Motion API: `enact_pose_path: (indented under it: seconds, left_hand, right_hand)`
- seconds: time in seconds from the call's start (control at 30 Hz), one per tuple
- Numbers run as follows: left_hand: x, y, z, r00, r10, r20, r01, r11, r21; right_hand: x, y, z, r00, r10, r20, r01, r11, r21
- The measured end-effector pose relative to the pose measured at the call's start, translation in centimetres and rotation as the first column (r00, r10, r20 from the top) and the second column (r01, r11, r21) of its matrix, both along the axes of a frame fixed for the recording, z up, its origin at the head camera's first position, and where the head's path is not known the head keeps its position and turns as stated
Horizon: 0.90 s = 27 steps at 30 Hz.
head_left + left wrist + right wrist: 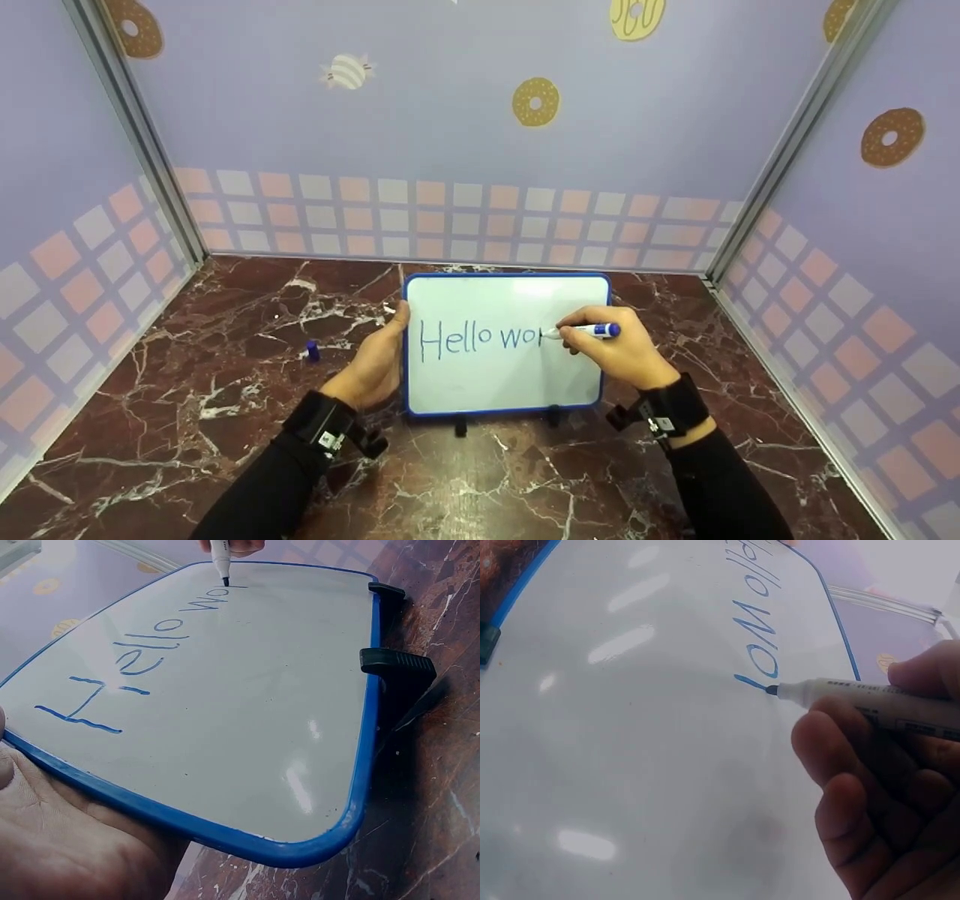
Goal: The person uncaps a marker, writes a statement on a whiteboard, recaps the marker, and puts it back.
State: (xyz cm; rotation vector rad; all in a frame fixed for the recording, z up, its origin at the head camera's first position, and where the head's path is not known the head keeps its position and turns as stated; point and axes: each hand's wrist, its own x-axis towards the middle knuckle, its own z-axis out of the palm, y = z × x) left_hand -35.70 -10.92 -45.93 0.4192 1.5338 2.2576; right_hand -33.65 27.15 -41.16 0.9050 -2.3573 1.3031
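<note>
A small whiteboard (495,382) with a blue frame stands tilted on black feet, bearing "Hello wo" and part of another letter in blue. The left hand (376,362) grips its left edge, thumb at the frame and the other fingers hidden behind. In the left wrist view, the palm of that hand (82,847) lies along the frame. The right hand (619,349) pinches a white marker (592,331) with a blue end. In the right wrist view, the marker's dark tip (772,690) touches the board at the last letter's stroke.
A blue marker cap (312,350) lies on the dark red marbled table (202,450), left of the left hand. Black feet (397,664) jut out from the board's lower edge. Patterned purple walls (450,135) close in the table at the back and both sides.
</note>
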Motion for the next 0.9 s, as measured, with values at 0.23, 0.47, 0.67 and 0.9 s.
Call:
enact_pose_path:
  seconds: [0.23,0.47,0.67,0.9]
  left_hand:
    - [-0.06,-0.08,-0.13,1.000,-0.007,0.002,0.007,1.000,-0.001]
    - [0.03,0.01,-0.13,1.000,0.005,0.016,-0.006,1.000,0.013]
    - [0.02,0.08,-0.10,1.000,0.004,0.012,-0.004,1.000,0.016]
    - [0.04,0.14,-0.10,1.000,0.005,0.013,-0.005,1.000,0.020]
  right_hand:
    - [0.04,0.00,0.12,1.000,0.009,-0.011,-0.009,1.000,-0.025]
    - [0.08,0.08,0.23,1.000,-0.004,-0.015,0.004,1.000,-0.025]
    - [0.00,0.31,0.27,0.999,-0.027,-0.025,0.026,1.000,-0.014]
    - [0.12,0.44,0.36,0.999,-0.038,-0.013,0.038,0.999,-0.021]
